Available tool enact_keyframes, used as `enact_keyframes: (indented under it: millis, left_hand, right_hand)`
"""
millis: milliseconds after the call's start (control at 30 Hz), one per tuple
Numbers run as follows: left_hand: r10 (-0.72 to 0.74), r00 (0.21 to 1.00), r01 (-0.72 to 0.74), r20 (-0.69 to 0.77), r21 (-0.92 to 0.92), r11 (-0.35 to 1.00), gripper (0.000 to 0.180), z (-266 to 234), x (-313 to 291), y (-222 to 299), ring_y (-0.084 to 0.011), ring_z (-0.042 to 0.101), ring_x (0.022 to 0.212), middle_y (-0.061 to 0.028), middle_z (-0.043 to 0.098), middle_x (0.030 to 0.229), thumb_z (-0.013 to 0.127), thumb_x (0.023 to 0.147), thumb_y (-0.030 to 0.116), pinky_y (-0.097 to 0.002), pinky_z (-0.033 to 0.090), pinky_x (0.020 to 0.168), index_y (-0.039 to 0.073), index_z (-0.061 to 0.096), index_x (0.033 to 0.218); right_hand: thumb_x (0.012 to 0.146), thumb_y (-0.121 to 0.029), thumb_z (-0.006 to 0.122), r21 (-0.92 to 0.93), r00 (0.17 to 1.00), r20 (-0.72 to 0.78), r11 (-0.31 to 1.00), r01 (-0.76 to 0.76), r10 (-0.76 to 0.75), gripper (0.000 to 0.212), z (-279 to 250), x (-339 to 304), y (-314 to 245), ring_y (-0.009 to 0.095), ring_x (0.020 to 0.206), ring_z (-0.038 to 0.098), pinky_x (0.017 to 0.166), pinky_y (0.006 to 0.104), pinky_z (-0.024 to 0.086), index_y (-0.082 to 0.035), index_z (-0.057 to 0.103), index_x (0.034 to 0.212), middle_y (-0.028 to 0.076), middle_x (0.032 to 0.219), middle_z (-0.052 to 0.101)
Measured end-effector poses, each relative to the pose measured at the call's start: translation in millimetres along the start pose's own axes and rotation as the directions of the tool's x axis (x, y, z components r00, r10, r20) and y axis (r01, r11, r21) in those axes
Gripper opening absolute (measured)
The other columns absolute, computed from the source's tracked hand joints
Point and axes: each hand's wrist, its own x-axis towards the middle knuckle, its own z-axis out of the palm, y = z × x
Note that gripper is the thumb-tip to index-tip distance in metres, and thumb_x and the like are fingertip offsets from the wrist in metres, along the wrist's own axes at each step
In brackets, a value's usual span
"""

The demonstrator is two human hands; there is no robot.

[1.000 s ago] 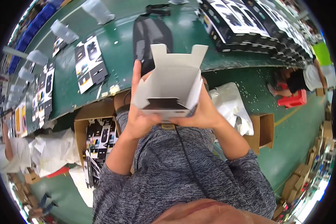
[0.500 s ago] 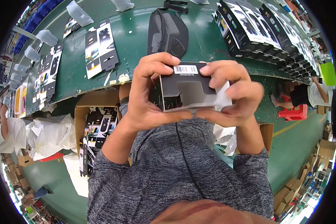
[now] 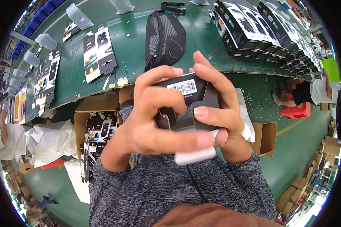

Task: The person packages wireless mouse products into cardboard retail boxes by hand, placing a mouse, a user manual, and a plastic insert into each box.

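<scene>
Both my hands are wrapped round a small black carton point(image 3: 205, 92), held up over my lap at the table's front edge. One end of it faces me, with a white barcode sticker on the upper panel and loose dark flaps below. My left hand point(image 3: 149, 117) grips the carton's left side, its thumb stretched across the lower edge and its index finger bent in at the flaps. My right hand point(image 3: 225, 100) clasps the right side, a fingertip pressing on a flap. A white flap point(image 3: 195, 156) sticks out blurred underneath. Whatever is inside the carton is hidden.
A black mesh bag point(image 3: 166, 39) lies on the green table point(image 3: 130, 49). Flat printed cartons point(image 3: 99, 53) lie left, stacked black-and-white boxes point(image 3: 250, 30) right. An open cardboard box point(image 3: 96, 107) of flat cartons stands below left. A red stool point(image 3: 297, 109) and other people are farther off.
The carton has tilted and turned in my hands. My left fingers have come round onto its open end, my right fingers have shifted to the flaps, and the white flap now hangs lower.
</scene>
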Motion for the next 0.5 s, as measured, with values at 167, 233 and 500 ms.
enact_keyframes:
  millis: [167,233,500]
  left_hand:
    - [0.098,0.993,-0.106,0.067,0.127,0.986,0.039,3,-26,-3,-0.0411,0.052,0.136,0.001,0.065,0.134,0.077,0.079,0.005,-0.0646,0.044,0.106,0.031,0.071,0.108]
    - [0.091,0.993,-0.098,0.07,0.104,0.99,0.034,-2,-22,2,-0.0403,0.055,0.133,-0.0002,0.068,0.129,0.076,0.079,0.005,-0.0646,0.045,0.105,0.026,0.071,0.105]
    - [0.214,0.971,-0.211,0.103,-0.037,0.977,0.039,-11,-19,-1,-0.046,0.054,0.13,-0.0216,0.06,0.132,0.079,0.08,0.04,-0.0603,0.044,0.107,0.005,0.068,0.095]
  right_hand:
    - [0.084,-0.027,0.076,0.053,0.957,-0.082,0.96,-0.275,0.279,0.029,11,-12,-20,0.057,0.134,0.044,0.105,0.0584,0.047,-0.016,0.072,0.11,0.025,0.143,0.052]
    - [0.079,-0.025,0.083,0.152,0.933,-0.182,0.946,-0.287,0.312,0.03,17,-15,-24,0.056,0.136,0.043,0.106,0.0573,0.047,-0.016,0.071,0.106,0.024,0.145,0.048]
    - [0.073,-0.017,0.092,0.245,0.985,-0.166,0.966,0.078,-0.037,0.04,14,-12,-2,0.051,0.136,0.047,0.107,0.0503,0.048,-0.011,0.058,0.094,0.028,0.147,0.039]
